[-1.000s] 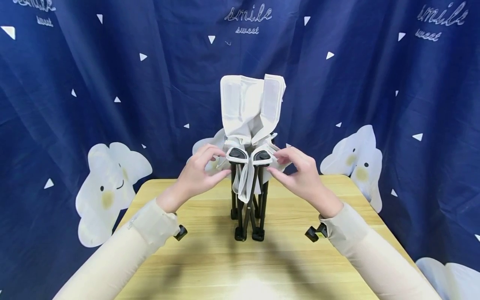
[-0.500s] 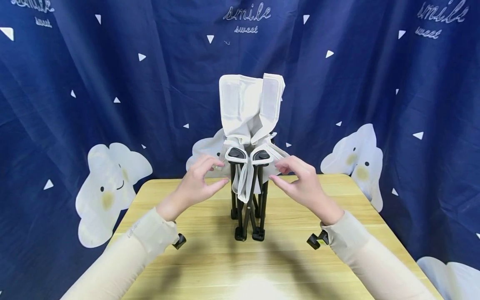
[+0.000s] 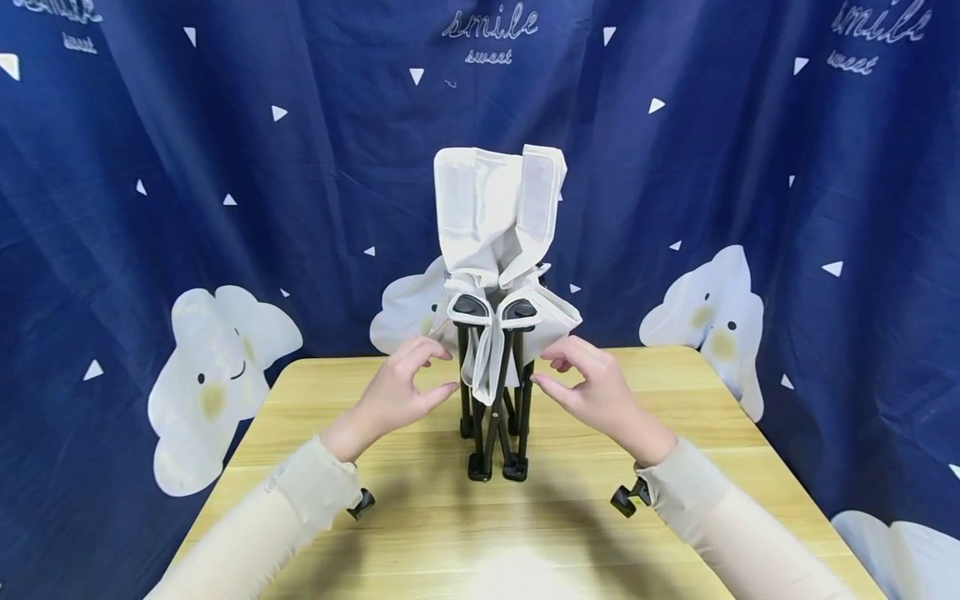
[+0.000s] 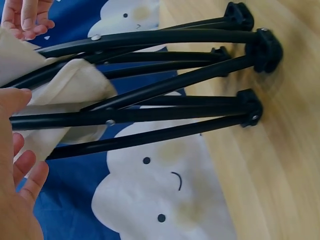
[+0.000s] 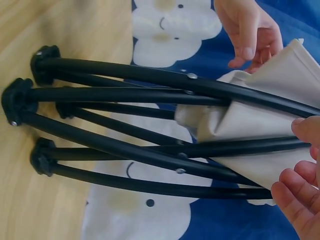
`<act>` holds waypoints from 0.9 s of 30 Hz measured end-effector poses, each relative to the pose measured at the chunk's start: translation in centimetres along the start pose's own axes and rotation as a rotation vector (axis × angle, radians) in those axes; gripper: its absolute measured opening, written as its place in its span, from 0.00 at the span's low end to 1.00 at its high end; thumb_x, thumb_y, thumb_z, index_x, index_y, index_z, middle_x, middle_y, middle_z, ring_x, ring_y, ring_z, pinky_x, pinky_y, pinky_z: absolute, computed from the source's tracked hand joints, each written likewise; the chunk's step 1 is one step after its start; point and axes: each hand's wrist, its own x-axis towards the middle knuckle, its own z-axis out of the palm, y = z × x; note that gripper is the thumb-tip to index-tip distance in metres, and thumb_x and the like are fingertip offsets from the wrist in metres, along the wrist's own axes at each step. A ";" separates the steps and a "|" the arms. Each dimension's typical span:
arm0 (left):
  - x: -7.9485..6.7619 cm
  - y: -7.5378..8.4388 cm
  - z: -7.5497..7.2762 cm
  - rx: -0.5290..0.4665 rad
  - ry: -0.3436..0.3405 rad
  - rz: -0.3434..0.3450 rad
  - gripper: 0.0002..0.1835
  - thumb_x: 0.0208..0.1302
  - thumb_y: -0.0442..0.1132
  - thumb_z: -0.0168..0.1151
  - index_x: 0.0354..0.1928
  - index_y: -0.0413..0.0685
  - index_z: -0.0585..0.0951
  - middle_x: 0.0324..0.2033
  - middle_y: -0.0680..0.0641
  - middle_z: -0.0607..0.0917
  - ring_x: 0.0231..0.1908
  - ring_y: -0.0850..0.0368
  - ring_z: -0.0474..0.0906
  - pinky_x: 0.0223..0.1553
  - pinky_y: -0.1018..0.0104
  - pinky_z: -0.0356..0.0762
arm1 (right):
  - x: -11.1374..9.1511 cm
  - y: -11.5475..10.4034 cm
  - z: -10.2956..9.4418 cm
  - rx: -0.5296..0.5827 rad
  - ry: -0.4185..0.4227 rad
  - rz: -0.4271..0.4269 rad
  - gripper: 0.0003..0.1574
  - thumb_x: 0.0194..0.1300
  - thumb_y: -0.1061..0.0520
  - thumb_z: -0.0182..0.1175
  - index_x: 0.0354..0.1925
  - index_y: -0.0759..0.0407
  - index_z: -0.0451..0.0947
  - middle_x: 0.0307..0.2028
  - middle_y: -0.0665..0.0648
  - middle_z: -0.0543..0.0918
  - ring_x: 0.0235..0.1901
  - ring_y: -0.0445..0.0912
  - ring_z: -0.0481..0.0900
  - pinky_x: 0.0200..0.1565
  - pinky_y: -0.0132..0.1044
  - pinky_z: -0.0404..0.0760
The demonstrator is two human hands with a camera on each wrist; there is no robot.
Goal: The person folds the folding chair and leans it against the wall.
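A small folding chair stands folded and upright on the table, with white fabric [image 3: 480,200] bunched over black tube legs [image 3: 491,437]. Its fabric back rises in two stiff flaps, and black caps [image 3: 471,308] show at the front seat corners. My left hand [image 3: 408,385] is beside the upper legs on the left, thumb and fingers apart and bent loosely. On the other side my right hand [image 3: 592,387] mirrors it, its thumb tip close to a leg. Both wrist views show the crossed legs between the hands and their black feet [image 4: 263,50] on the wood.
The light wooden table [image 3: 330,533] has rounded back corners. Behind it hangs a dark blue curtain [image 3: 225,100] with white clouds, triangles and lettering. A small black device [image 3: 362,504] is at the left wrist and another [image 3: 624,500] at the right.
Both hands have moved down from the seat corners to beside the upper legs. The fabric on the right side now flares out uncovered. The chair stays in place.
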 end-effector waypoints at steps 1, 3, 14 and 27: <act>-0.2 0.0 0.1 0.002 -0.004 -0.005 0.21 0.51 0.32 0.83 0.46 0.41 0.84 0.44 0.44 0.88 0.47 0.48 0.83 0.44 0.54 0.85 | -0.2 0.0 0.1 0.004 -0.008 0.005 0.22 0.48 0.72 0.80 0.42 0.65 0.84 0.35 0.57 0.88 0.31 0.50 0.83 0.35 0.37 0.87; -0.6 0.0 0.4 0.000 -0.007 -0.005 0.21 0.51 0.32 0.83 0.46 0.41 0.84 0.44 0.44 0.88 0.47 0.48 0.83 0.44 0.54 0.86 | -0.6 0.1 0.5 0.010 -0.021 0.010 0.22 0.48 0.72 0.80 0.42 0.65 0.84 0.35 0.57 0.88 0.31 0.49 0.84 0.35 0.37 0.87; -2.4 -0.2 2.2 -0.023 -0.064 -0.059 0.20 0.54 0.33 0.83 0.46 0.42 0.84 0.44 0.45 0.89 0.48 0.49 0.83 0.45 0.54 0.87 | -2.5 0.2 1.8 0.018 -0.065 0.036 0.22 0.48 0.71 0.81 0.41 0.61 0.84 0.35 0.54 0.87 0.30 0.47 0.82 0.33 0.39 0.86; -4.0 -0.3 4.2 -0.032 -0.091 -0.085 0.21 0.54 0.35 0.83 0.48 0.42 0.85 0.45 0.47 0.88 0.47 0.51 0.83 0.45 0.56 0.87 | -4.3 0.5 2.9 0.018 -0.120 0.070 0.20 0.50 0.70 0.81 0.40 0.61 0.84 0.35 0.55 0.88 0.31 0.47 0.83 0.34 0.37 0.88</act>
